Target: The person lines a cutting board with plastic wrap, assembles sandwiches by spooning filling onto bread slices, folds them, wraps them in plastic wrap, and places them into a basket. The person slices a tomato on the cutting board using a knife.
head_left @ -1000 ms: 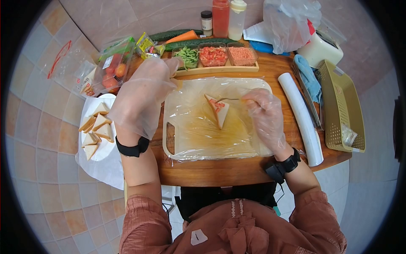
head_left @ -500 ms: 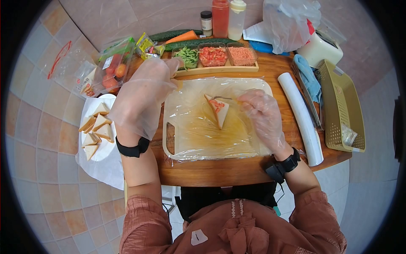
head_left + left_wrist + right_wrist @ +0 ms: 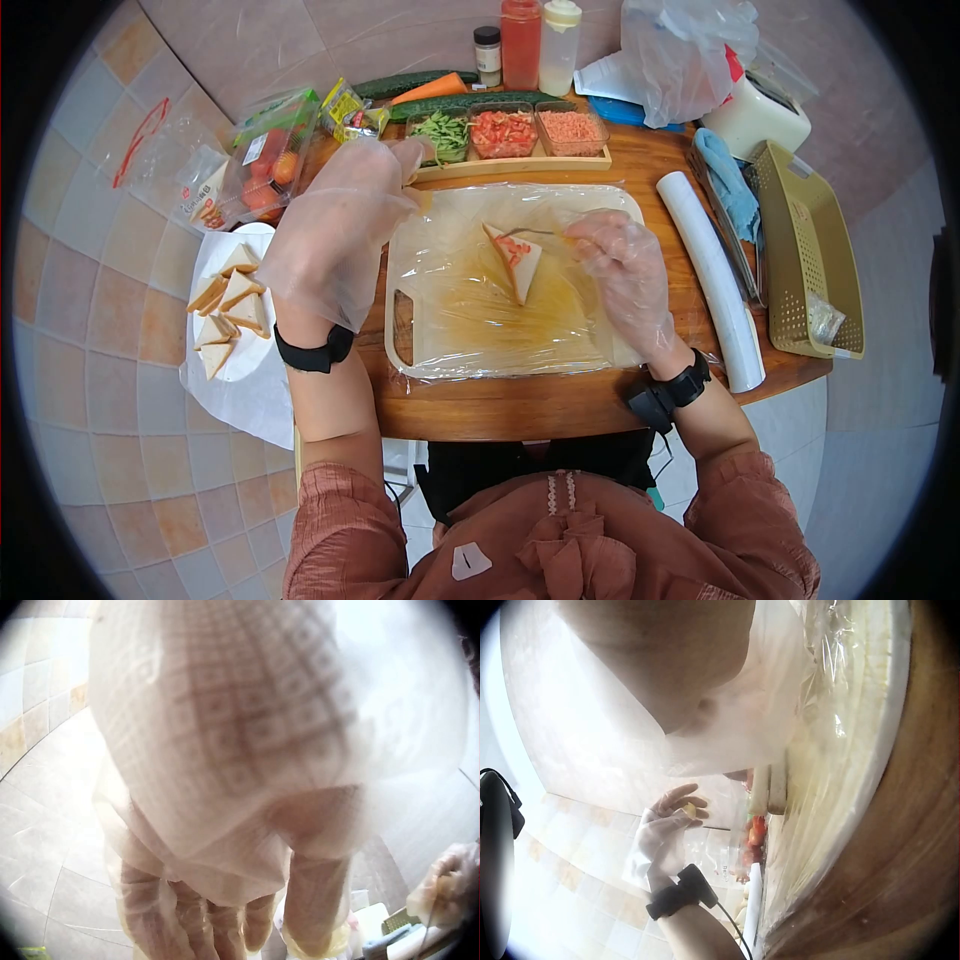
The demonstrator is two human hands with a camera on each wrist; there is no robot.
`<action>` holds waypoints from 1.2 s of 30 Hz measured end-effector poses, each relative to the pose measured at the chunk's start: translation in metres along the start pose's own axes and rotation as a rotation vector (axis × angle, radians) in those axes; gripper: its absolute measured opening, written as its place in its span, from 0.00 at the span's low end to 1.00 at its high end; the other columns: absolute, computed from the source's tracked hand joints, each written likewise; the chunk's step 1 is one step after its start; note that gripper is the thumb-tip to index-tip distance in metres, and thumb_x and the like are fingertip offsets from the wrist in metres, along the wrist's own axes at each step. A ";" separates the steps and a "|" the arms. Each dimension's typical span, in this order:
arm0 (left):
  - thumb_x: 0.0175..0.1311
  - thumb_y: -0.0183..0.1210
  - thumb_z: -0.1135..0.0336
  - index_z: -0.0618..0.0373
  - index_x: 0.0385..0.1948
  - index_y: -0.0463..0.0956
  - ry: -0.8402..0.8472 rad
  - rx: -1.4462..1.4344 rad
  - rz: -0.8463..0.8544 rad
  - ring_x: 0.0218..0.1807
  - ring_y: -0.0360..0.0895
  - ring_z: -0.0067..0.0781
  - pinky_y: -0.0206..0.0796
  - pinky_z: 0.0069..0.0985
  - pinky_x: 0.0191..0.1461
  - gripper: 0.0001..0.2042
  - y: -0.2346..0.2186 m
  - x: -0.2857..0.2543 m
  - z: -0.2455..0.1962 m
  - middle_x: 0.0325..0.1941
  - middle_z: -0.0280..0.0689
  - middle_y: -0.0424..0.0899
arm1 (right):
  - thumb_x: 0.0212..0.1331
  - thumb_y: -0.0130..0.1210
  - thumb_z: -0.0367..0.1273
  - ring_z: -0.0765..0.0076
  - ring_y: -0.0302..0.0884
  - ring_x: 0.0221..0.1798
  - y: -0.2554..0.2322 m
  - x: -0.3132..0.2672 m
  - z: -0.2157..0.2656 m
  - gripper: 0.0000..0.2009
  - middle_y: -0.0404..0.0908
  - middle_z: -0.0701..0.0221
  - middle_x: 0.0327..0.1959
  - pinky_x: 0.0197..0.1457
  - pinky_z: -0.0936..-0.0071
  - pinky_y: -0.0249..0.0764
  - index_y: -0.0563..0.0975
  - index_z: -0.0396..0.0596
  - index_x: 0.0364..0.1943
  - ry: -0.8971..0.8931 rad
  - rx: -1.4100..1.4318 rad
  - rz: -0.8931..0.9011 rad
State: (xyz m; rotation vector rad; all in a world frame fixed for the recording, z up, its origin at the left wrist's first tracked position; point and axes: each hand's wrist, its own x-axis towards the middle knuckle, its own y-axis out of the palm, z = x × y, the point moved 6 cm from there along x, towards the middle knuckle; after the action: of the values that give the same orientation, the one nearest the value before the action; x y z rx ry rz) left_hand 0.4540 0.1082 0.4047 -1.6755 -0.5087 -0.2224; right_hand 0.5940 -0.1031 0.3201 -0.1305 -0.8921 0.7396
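Note:
My gloved right hand (image 3: 625,275) pinches a thin metal utensil (image 3: 525,232) over a triangular sandwich (image 3: 518,265); the utensil's working end is too small to identify. Diced red filling (image 3: 515,248) shows on the sandwich, which sits on a film-covered cutting board (image 3: 400,345) smeared with yellow. Left of the board, my gloved left hand (image 3: 345,215) is raised with relaxed fingers, holding nothing visible. Its thumb (image 3: 319,919) hangs apart from the other fingers in the left wrist view, with a yellowish tip. In the right wrist view, that left hand (image 3: 676,814) appears beyond the sandwich's crust edge (image 3: 778,784).
Sandwich triangles (image 3: 240,290) lie on a plate at left. Behind the board, a wooden tray (image 3: 520,163) bears containers of green, red and orange chopped food. A film roll (image 3: 705,270) and a basket (image 3: 815,250) stand right; packed tomatoes (image 3: 268,170) and sauce bottles (image 3: 521,45) are behind.
My right hand and the utensil have shifted slightly over the sandwich, a little left and then back. The red filling looks moved about a little. My left hand stays in place.

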 end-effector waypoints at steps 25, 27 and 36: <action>0.55 0.61 0.75 0.60 0.53 0.79 -0.083 0.030 0.125 0.44 0.79 0.56 0.69 0.40 0.46 0.21 -0.003 0.012 -0.013 0.38 0.55 0.83 | 0.62 0.58 0.20 0.58 0.80 0.48 0.004 -0.006 -0.007 0.11 0.81 0.63 0.44 0.51 0.69 0.75 0.84 0.42 0.47 0.042 0.127 0.046; 0.54 0.61 0.75 0.60 0.53 0.79 -0.073 0.020 0.118 0.43 0.79 0.56 0.69 0.40 0.46 0.21 -0.001 0.012 -0.010 0.38 0.56 0.83 | 0.60 0.59 0.20 0.56 0.80 0.48 0.003 -0.004 -0.005 0.11 0.81 0.62 0.43 0.51 0.68 0.75 0.84 0.43 0.46 0.004 0.055 0.048; 0.53 0.61 0.75 0.62 0.54 0.78 -0.033 -0.022 0.085 0.42 0.79 0.58 0.69 0.40 0.46 0.22 0.007 0.007 0.006 0.38 0.57 0.82 | 0.57 0.59 0.18 0.55 0.80 0.46 0.000 0.000 0.002 0.12 0.83 0.63 0.42 0.50 0.67 0.75 0.83 0.44 0.44 -0.016 -0.009 0.002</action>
State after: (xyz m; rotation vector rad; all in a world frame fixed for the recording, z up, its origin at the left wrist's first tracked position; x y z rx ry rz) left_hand 0.4620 0.1150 0.4007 -1.7208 -0.4603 -0.1392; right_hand 0.5928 -0.1035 0.3210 -0.1337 -0.9112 0.7393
